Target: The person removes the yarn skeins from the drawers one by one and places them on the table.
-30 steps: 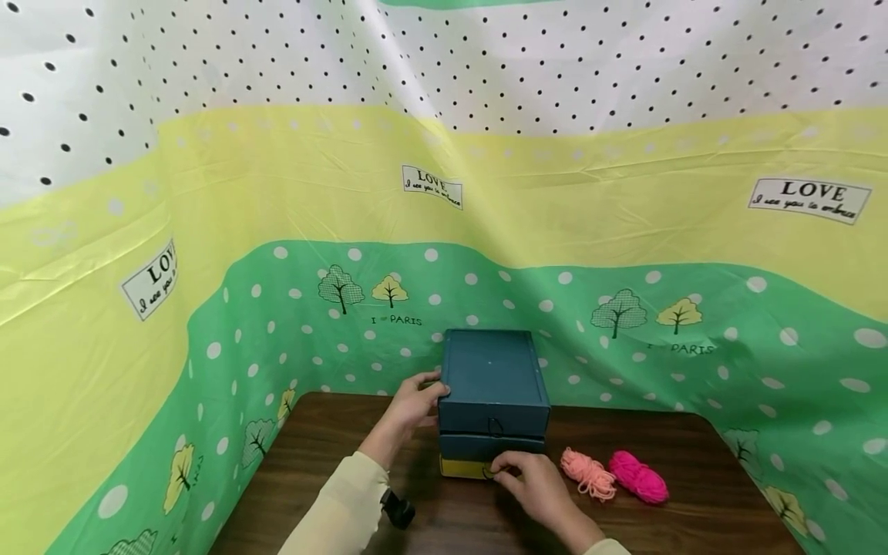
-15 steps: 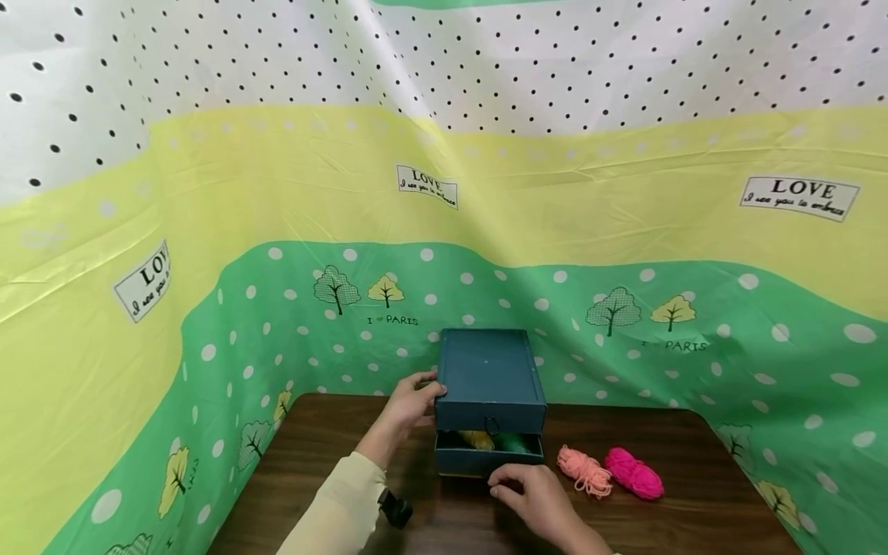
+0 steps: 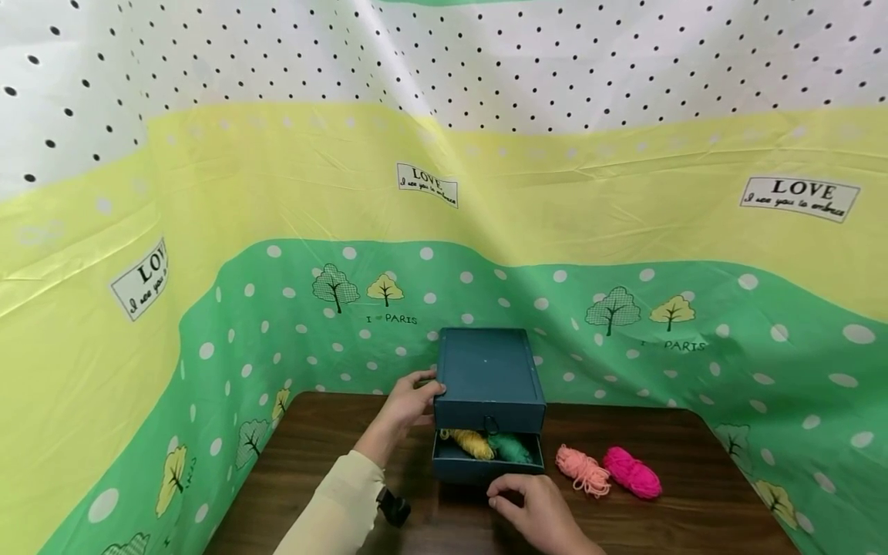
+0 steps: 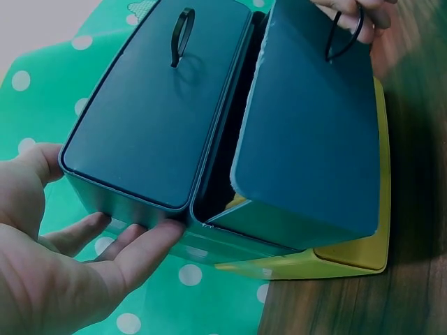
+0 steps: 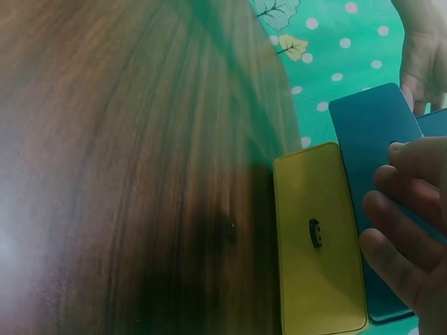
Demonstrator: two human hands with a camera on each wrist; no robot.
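1. While the left hand [image 3: 411, 402] lies against the left side wall of the dark teal drawer box [image 3: 489, 378], its fingers [image 4: 133, 251] run nearly straight along the wall and its thumb sits at the rear edge — a bracing touch, not a curled grip.
2. Right hand [image 3: 530, 505]: fingers curled, pinching the dark ring pull [image 4: 343, 35] of the middle drawer [image 3: 483, 461]; the left wrist view shows the ring caught between the fingertips.
3. Middle drawer: drawn partly out of the box towards the person, its front panel clear of the box face. Inside lie a yellow yarn skein [image 3: 470, 442] on the left and a green yarn skein [image 3: 512, 447] on the right, touching each other.
4. Top drawer [image 4: 157, 105]: closed flush, its own ring pull lying against the panel.
5. Bottom drawer [image 5: 318, 237]: yellow, closed, with a small dark pull at its centre — it sits directly on the tabletop [image 3: 694, 493].
6. Drawer box: stands upright at the back middle of the dark wooden tabletop.
7. To the right of the box, near but apart from it, lie a peach yarn skein [image 3: 584, 470] and a bright pink yarn skein [image 3: 633, 472], just beside each other.
8. Surround: a green, yellow and white dotted cloth [image 3: 277, 193] printed with trees and "LOVE" labels.
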